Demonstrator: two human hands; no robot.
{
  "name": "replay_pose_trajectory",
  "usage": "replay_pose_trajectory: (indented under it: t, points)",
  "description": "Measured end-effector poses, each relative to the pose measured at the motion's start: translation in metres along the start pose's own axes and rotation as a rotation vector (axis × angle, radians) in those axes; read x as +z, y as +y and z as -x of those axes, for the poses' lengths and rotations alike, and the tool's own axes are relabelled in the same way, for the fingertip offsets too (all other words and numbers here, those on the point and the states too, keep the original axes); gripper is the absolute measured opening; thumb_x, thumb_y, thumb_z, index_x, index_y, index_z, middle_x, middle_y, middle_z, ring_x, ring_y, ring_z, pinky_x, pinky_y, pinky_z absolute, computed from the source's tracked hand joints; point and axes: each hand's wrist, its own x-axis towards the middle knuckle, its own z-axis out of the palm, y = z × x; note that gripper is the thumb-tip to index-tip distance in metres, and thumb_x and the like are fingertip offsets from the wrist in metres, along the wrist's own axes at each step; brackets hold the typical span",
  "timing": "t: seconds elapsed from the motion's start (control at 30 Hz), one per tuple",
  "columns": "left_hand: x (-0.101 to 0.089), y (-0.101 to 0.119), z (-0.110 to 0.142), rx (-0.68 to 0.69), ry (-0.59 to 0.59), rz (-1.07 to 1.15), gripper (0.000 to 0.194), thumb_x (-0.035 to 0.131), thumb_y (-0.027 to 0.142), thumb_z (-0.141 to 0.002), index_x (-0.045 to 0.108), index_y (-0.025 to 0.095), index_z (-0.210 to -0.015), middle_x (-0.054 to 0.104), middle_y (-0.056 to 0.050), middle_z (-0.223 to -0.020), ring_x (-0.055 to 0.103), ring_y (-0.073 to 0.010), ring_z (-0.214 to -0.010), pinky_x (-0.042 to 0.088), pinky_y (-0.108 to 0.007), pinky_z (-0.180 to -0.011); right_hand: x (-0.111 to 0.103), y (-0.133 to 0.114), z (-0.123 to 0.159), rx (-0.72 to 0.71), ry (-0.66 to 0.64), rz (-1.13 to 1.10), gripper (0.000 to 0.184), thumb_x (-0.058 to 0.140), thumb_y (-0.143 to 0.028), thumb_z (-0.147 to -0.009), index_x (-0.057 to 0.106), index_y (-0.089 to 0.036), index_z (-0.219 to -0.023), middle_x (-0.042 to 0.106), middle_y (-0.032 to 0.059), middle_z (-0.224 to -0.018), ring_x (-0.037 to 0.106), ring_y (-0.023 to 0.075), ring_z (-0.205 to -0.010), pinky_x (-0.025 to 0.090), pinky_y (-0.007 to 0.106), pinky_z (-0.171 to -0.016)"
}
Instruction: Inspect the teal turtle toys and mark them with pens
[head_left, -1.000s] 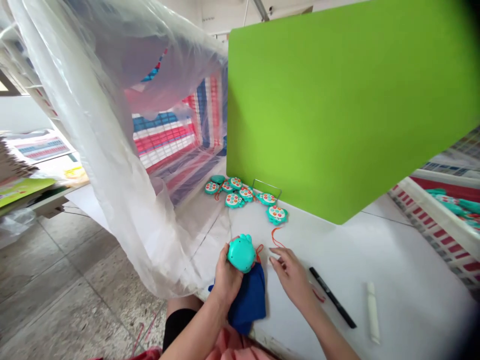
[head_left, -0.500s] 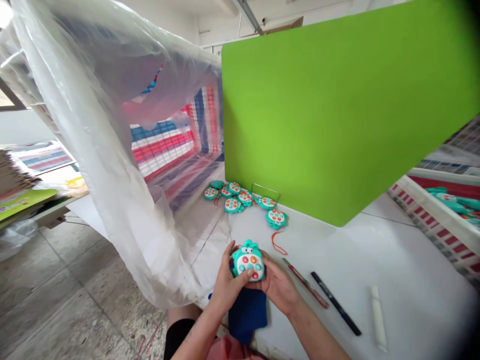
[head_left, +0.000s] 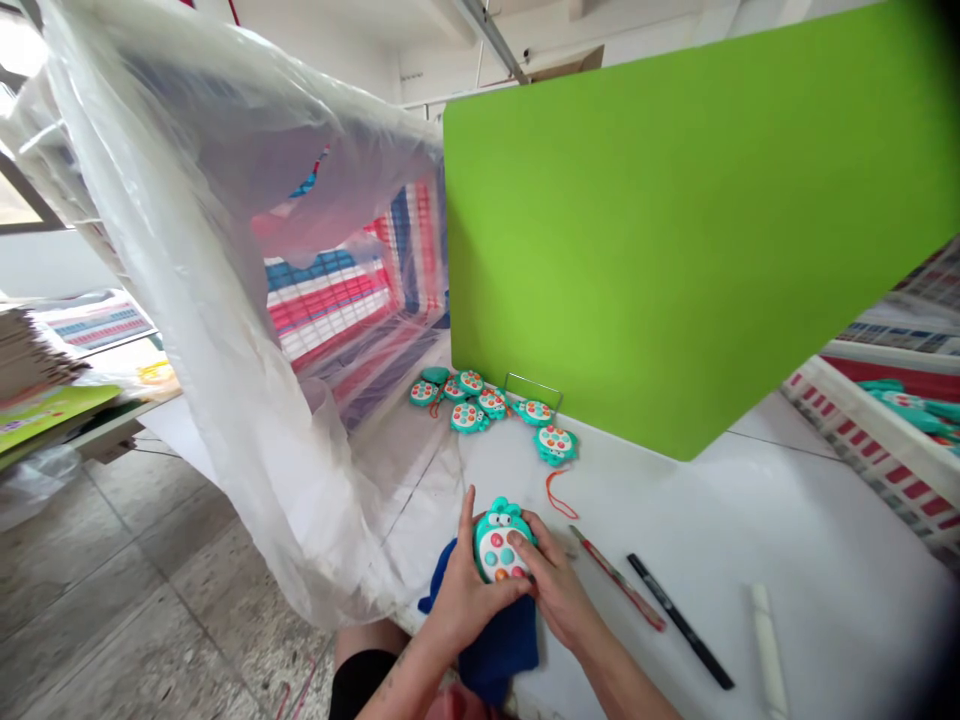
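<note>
A teal frog-shaped toy (head_left: 501,540) with coloured buttons faces up near the front edge of the white table (head_left: 750,520). My left hand (head_left: 459,600) wraps its left side and my right hand (head_left: 553,590) grips its right side, thumbs on the button face. A blue cloth (head_left: 499,645) lies under both hands. An orange cord (head_left: 555,493) lies just beyond the toy.
Several more teal toys (head_left: 487,405) lie at the foot of a green divider panel (head_left: 675,220). A red pen (head_left: 619,580), a black marker (head_left: 681,622) and a white stick (head_left: 769,635) lie to the right. A large clear plastic bag (head_left: 210,300) hangs left. A crate (head_left: 862,420) stands right.
The toy was back-up in my left hand alone; it has been turned button-side up and my right hand has closed on it. Both thumbs now rest on the buttons.
</note>
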Motion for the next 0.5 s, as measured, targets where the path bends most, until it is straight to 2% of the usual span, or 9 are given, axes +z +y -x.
replay_pose_trajectory:
  t: [0.1, 0.2, 0.33, 0.43, 0.5]
  points:
    - [0.0, 0.0, 0.0, -0.032, 0.001, -0.017, 0.109, 0.079, 0.026, -0.065, 0.007, 0.026, -0.147, 0.06, -0.009, -0.118, 0.062, -0.0225, -0.095, 0.05, -0.034, -0.085, -0.002, 0.001, 0.0, 0.045, -0.042, -0.079, 0.047, 0.063, -0.056, -0.078, 0.056, -0.03, -0.116, 0.062, 0.0031, -0.117, 0.061, 0.0224, -0.099, 0.054, 0.031, -0.072]
    - [-0.001, -0.001, 0.0, -0.023, -0.018, 0.055, 0.107, 0.076, 0.031, -0.07, 0.003, 0.025, -0.148, 0.057, -0.011, -0.125, 0.06, -0.0241, -0.104, 0.047, -0.036, -0.092, -0.005, -0.003, 0.0, 0.058, -0.082, -0.091, 0.053, 0.056, -0.064, -0.079, 0.053, -0.03, -0.12, 0.06, 0.004, -0.12, 0.061, 0.0231, -0.1, 0.055, 0.032, -0.07]
    - [-0.002, -0.003, -0.002, 0.0, 0.01, 0.002, 0.077, 0.053, 0.042, -0.087, 0.009, 0.025, -0.148, 0.047, -0.01, -0.138, 0.05, -0.0241, -0.119, 0.04, -0.037, -0.101, -0.005, -0.007, 0.001, 0.086, -0.141, -0.027, 0.057, 0.054, -0.063, -0.08, 0.046, -0.03, -0.126, 0.061, 0.0056, -0.119, 0.064, 0.0226, -0.092, 0.057, 0.033, -0.063]
    - [-0.002, -0.006, -0.005, -0.01, 0.007, -0.049, 0.069, 0.047, 0.043, -0.09, 0.012, 0.027, -0.148, 0.043, -0.009, -0.142, 0.045, -0.0233, -0.125, 0.037, -0.037, -0.105, -0.009, -0.008, 0.0, 0.081, -0.09, 0.069, 0.06, 0.065, -0.054, -0.077, 0.044, -0.028, -0.127, 0.063, 0.0063, -0.112, 0.066, 0.0218, -0.083, 0.057, 0.034, -0.059]
    - [-0.001, -0.01, -0.007, 0.005, -0.027, -0.062, 0.069, 0.044, 0.045, -0.091, 0.009, 0.028, -0.148, 0.04, -0.01, -0.144, 0.046, -0.0229, -0.124, 0.037, -0.038, -0.105, -0.023, -0.013, -0.005, 0.065, 0.003, 0.086, 0.06, 0.068, -0.052, -0.075, 0.046, -0.027, -0.124, 0.065, 0.0062, -0.106, 0.066, 0.0218, -0.078, 0.058, 0.035, -0.056]
